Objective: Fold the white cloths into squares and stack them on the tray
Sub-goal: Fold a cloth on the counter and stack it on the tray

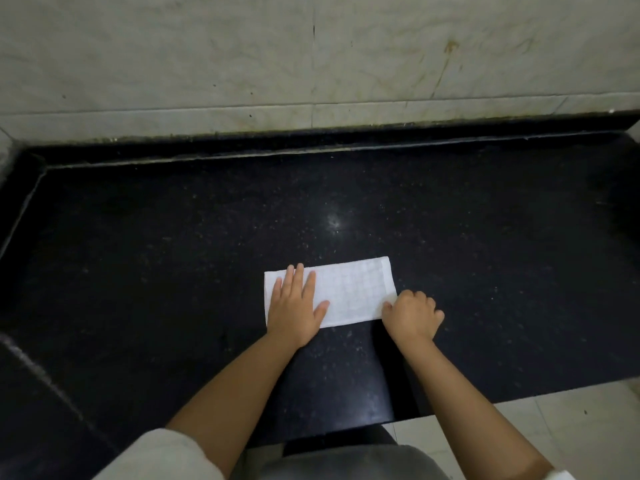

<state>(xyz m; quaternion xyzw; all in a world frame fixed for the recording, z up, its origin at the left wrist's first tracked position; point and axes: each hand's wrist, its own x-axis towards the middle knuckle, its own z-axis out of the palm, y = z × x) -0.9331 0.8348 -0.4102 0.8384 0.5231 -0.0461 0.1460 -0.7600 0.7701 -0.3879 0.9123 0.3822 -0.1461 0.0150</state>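
The white rectangular waffle-weave cloth [349, 292] lay flat on the speckled black stone counter [173, 244], folded to a long strip. The left hand [294, 306] pressed its left half, fingers straight and spread. The right hand [412, 315] pinched the near right corner, fingers curled. Best move, I'd say: carry that end across, edges matched, anchor firm. No tray in view.

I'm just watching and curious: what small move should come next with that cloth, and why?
Probably carry the right end over onto the left end. The cloth lies as a long rectangle, not yet a square; the left hand presses its left half flat, and the right hand pinches its near right corner.
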